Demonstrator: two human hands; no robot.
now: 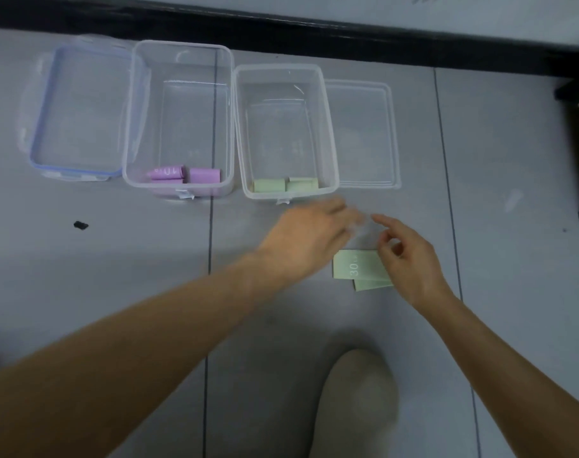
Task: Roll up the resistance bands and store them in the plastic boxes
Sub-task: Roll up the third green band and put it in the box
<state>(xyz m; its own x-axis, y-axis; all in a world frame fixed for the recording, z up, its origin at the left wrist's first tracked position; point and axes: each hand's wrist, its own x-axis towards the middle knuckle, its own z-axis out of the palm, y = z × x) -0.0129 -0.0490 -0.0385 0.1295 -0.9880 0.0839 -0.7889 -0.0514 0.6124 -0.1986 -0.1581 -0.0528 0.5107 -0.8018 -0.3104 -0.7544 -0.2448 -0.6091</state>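
- Grey tiled floor [83, 276] fills the frame, with a black strip along the top.
- Left box [129, 127], clear and open, sits upper left of centre; right box [327, 127] stands just beside it.
- Blue-rimmed lid [43, 127] lies at far left; clear lid [390, 127] lies right of the right box.
- Left hand [308, 236], blurred, has its fingers stretched out at centre, holding nothing.
- Right hand [413, 262] has its fingers loosely curled over the flat band's right end; I cannot tell if it grips.
- Flat green band [354, 266], marked 30, lies on the floor right of centre.
- Purple rolls [182, 175] lie in the left box's near end.
- Green rolls [284, 185] lie in the right box's near end.
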